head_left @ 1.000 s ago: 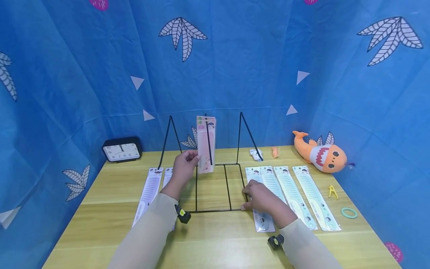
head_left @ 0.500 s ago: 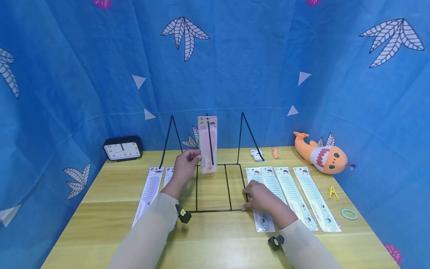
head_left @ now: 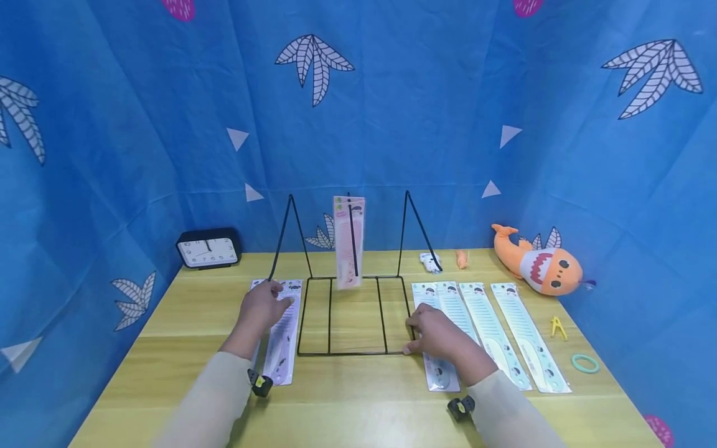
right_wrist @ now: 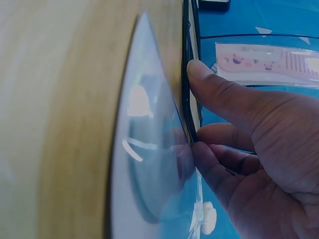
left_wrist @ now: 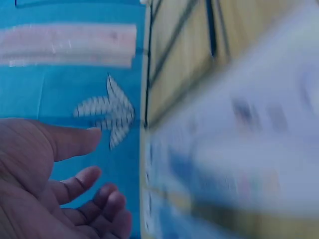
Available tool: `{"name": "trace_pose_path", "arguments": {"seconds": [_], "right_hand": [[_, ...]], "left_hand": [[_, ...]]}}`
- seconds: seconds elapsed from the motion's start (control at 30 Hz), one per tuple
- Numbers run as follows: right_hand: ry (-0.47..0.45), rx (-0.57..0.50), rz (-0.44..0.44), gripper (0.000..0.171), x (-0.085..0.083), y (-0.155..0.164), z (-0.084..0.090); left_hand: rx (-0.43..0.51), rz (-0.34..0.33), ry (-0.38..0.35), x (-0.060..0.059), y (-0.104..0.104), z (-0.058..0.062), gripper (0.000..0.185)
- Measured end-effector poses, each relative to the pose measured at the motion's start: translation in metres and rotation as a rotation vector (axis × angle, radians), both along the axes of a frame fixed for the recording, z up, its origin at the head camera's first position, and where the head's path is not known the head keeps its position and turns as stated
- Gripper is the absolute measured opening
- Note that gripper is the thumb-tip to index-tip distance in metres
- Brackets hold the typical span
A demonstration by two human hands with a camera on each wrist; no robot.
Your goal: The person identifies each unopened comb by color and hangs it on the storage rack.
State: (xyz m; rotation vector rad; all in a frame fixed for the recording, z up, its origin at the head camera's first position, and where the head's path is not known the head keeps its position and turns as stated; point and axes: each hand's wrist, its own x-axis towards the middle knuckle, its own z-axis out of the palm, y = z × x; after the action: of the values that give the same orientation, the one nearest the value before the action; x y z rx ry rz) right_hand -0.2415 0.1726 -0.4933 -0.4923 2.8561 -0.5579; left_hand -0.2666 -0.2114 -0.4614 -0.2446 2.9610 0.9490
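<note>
A black wire rack stands mid-table. A pink comb package hangs from its middle upright rod, and shows in the left wrist view as the pink package and in the right wrist view as the same package. My left hand hovers over or touches the top of two pale comb packages lying left of the rack. Its fingers are relaxed and hold nothing. My right hand pinches the rack's base wire at its near right corner, beside a bagged comb.
Several light-blue comb packages lie in a row right of the rack. A black clock stands at the back left and an orange shark plush at the back right. A yellow clip and a green ring lie near the right edge. Blue cloth walls the table in.
My left hand has let go of the pink package, which now hangs on the rod, and has dropped down-left to the packages on the table. The right hand stays on the rack.
</note>
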Motion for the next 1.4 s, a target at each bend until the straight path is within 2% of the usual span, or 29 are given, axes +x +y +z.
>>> {"name": "trace_pose_path", "arguments": {"seconds": [0.13,0.23,0.47,0.57,0.7,0.87,1.13,1.4], "right_hand": [[-0.002,0.001,0.006,0.071,0.0,0.0,0.0],[0.001,0.005,0.014,0.069,-0.001,0.001,-0.001],[-0.002,-0.002,0.016,0.07,-0.003,0.001,-0.001],[-0.012,-0.009,0.006,0.07,-0.003,0.001,-0.001],[-0.009,-0.007,0.011,0.07,-0.003,0.002,-0.002],[-0.004,-0.002,0.013,0.069,-0.002,0.003,-0.002],[-0.01,-0.008,0.011,0.069,-0.001,0.002,0.0],[-0.003,-0.006,0.015,0.068,-0.002,0.002,-0.001]], "left_hand": [[-0.013,0.105,-0.122,0.008,-0.03,-0.005,0.06],[-0.011,0.148,-0.161,0.013,-0.044,-0.01,0.072],[-0.064,0.172,-0.232,0.019,-0.054,-0.02,0.097],[-0.076,0.176,-0.265,0.02,-0.055,-0.024,0.103],[-0.09,0.183,-0.28,0.021,-0.058,-0.025,0.101],[-0.056,0.203,-0.307,0.021,-0.059,-0.023,0.1],[0.003,0.188,-0.285,0.019,-0.071,-0.025,0.095],[0.065,0.18,-0.297,0.02,-0.081,-0.025,0.063]]}}
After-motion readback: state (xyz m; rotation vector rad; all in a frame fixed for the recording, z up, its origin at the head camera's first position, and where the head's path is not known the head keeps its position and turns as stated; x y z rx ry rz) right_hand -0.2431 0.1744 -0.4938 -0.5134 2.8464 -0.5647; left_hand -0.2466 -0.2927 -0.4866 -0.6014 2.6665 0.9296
